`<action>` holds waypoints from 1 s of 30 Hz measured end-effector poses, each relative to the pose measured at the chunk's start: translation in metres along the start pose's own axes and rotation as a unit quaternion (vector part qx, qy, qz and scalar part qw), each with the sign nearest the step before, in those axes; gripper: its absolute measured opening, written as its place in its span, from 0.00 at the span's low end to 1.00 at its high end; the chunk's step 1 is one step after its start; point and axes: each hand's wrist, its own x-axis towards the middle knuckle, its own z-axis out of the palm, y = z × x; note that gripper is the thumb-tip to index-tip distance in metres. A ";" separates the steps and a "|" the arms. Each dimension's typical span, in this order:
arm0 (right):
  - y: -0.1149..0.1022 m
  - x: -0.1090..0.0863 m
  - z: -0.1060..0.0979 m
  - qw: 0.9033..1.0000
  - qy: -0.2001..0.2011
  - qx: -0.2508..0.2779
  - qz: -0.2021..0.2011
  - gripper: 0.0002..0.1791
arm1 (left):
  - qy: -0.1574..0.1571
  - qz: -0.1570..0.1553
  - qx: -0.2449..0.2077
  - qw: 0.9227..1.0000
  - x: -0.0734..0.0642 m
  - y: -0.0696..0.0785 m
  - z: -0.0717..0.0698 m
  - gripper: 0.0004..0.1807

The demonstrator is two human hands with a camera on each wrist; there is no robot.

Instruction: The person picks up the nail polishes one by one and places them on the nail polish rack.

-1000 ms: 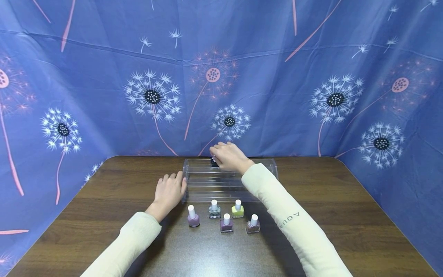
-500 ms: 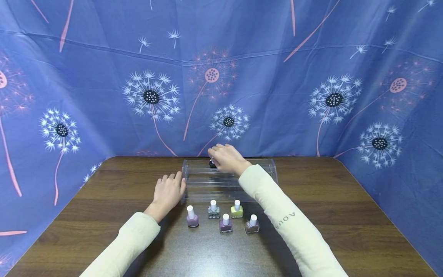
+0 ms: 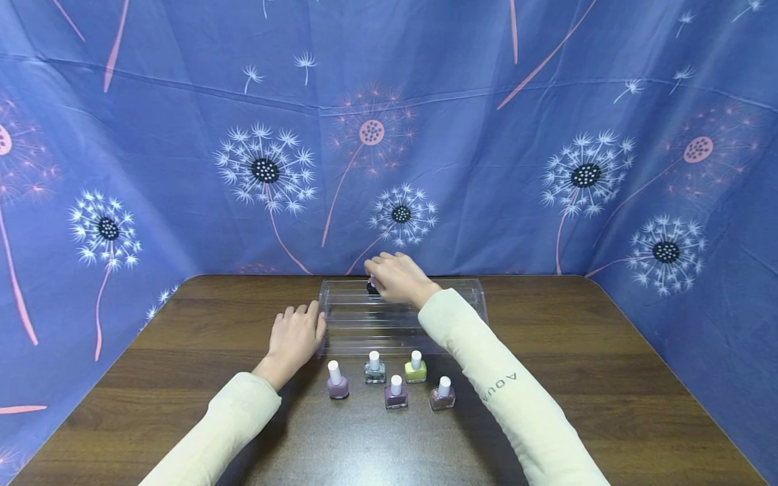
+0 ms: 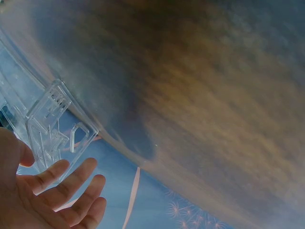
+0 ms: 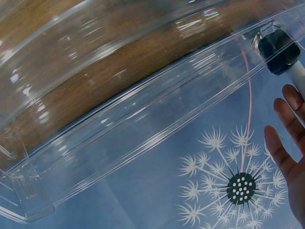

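Observation:
My right hand [image 3: 398, 277] pinches a nail polish bottle by its white cap [image 5: 298, 75]. The bottle's dark, nearly black glass body [image 5: 277, 50] sits at the top tier of a clear acrylic tiered rack [image 3: 401, 324]; in the head view my fingers hide most of it. My left hand [image 3: 294, 337] rests against the rack's left end, thumb side to the plastic. In the left wrist view, that hand's fingers [image 4: 71, 188] are extended and loosely spread beside the rack's clear end panel [image 4: 57, 126].
Several white-capped nail polish bottles stand before the rack: lilac [image 3: 338, 386], glittery grey-green [image 3: 375, 371], yellow-green [image 3: 416, 370], dark purple [image 3: 396, 396] and mauve-brown [image 3: 442, 397]. A wooden table [image 3: 182, 378] bears everything. Behind it hangs a blue dandelion-print cloth [image 3: 474, 169].
My right hand has come down slightly with the dark nail polish bottle at the rack's top tier, then stays nearly still. The left hand keeps its place at the rack's end.

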 end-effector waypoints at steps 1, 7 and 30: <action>0.000 0.000 0.000 1.000 0.002 -0.002 0.000 0.02 | 0.001 0.000 -0.001 1.000 0.000 0.000 0.000 0.13; 0.002 -0.002 -0.004 1.000 0.010 -0.002 0.004 0.02 | 0.008 0.004 0.001 1.000 0.000 -0.001 0.001 0.14; 0.003 -0.031 -0.024 1.000 0.013 -0.003 -0.002 0.08 | 0.020 0.009 0.002 1.000 0.000 -0.001 0.002 0.12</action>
